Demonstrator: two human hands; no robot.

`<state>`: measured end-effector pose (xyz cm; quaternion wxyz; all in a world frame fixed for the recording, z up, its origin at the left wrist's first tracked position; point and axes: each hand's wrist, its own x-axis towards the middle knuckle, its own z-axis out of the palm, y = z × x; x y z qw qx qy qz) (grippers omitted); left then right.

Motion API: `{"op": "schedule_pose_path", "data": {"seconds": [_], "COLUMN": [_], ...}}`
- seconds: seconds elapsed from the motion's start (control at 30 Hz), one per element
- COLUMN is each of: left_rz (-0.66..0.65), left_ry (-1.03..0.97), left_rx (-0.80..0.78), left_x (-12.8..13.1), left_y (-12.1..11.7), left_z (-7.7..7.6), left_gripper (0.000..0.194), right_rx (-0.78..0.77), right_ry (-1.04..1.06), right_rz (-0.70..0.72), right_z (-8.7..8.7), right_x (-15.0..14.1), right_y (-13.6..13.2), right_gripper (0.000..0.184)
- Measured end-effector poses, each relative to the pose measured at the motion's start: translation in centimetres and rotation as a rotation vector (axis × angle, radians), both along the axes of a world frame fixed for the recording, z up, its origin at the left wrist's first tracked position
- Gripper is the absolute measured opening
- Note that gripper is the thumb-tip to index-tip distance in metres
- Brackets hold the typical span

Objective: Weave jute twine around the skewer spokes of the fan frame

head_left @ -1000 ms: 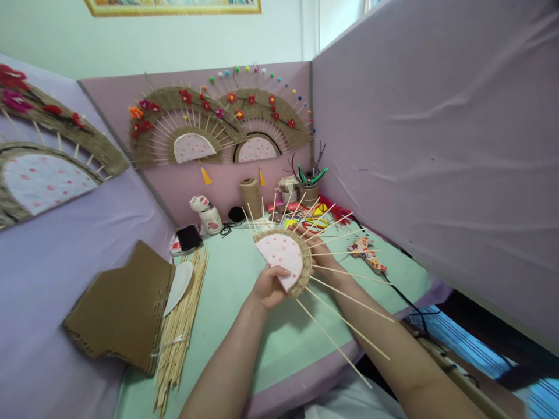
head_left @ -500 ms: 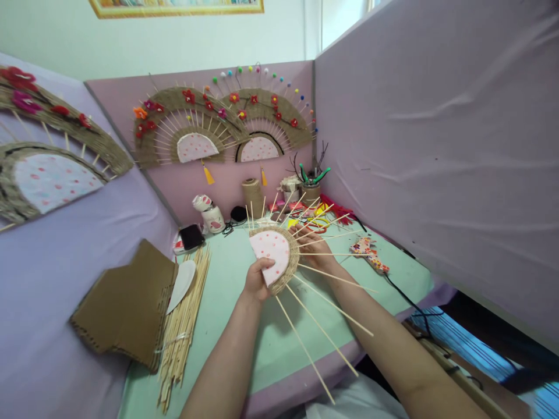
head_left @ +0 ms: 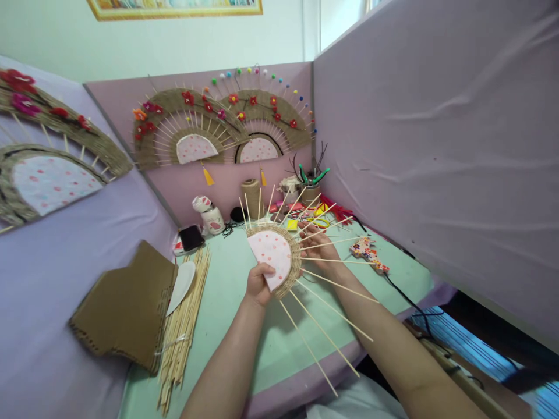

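Observation:
A half-round fan [head_left: 273,253] with a white, pink-dotted face is held up over the table. Woven twine [head_left: 295,256] rims its curved edge, and thin wooden sticks [head_left: 325,317] radiate out from it. My left hand [head_left: 261,284] grips the lower straight edge, thumb on the dotted face; its other fingers are hidden behind. My right hand [head_left: 321,247] is behind the sticks on the right, close to the twine rim, its fingers loosely stretched and apart. I make out nothing held in it.
Cardboard [head_left: 126,302] and a bundle of sticks [head_left: 181,343] lie left. A flowered glue gun [head_left: 369,255] with a cord lies right. Behind stand a twine spool [head_left: 252,198], a white jar [head_left: 212,218] and a pot with green-handled pliers [head_left: 311,189]. Finished fans [head_left: 190,125] hang on the partition.
The fan has turned slightly, its upper sticks shifting. My right hand has moved a little right and down, away from the rim, with its fingers more apart. My left hand keeps its grip.

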<state>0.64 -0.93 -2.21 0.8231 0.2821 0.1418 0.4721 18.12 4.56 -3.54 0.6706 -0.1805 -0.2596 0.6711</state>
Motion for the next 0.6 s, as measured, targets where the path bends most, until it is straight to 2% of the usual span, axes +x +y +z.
{"op": "schedule_pose_path", "data": {"seconds": [0.33,0.6], "left_rz": [-0.022,-0.094], "left_ry": [-0.049,-0.017], "left_rx": [-0.006,-0.054], "left_x": [-0.4,-0.4], "left_y": [0.3,0.6], "left_z": [0.9,0.8], "left_gripper": [0.083,0.085], "right_rx": [0.009,0.047], "right_ry": [0.297,0.421], "right_rz": [-0.015,-0.055], "right_z": [0.0,0.2], "right_x": [3.8,5.6], "right_y": [1.2,1.1], "right_gripper": [0.019,0.014]}}
